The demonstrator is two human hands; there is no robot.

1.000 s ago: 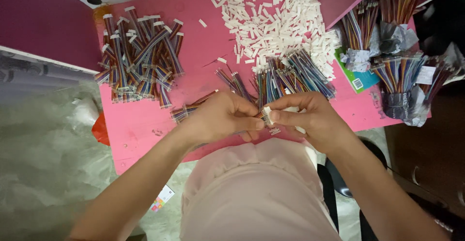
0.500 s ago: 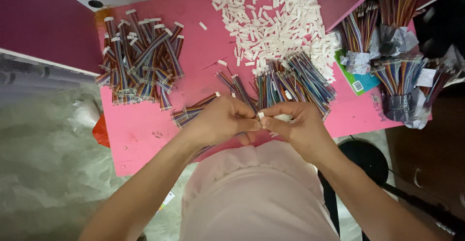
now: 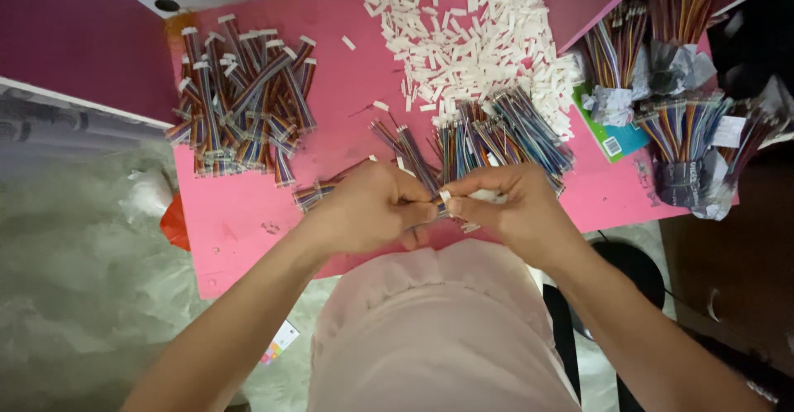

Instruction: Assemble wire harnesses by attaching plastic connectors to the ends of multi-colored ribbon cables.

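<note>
Left hand (image 3: pixel 372 209): pinched shut on a multicoloured ribbon cable (image 3: pixel 411 154), long axis toward 11 o'clock.
Right hand (image 3: pixel 509 209): fingertips closed on a small white connector (image 3: pixel 445 198), touching the cable end at 9 o'clock.
Beyond: white connector pile (image 3: pixel 471 40) at 12 o'clock on pink table (image 3: pixel 248 209).

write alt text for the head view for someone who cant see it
Seen from above, the left hand and right hand meet over a pink board, pinching a short multicoloured ribbon cable between them. Around them lie a cable pile and scattered white connectors.
</note>
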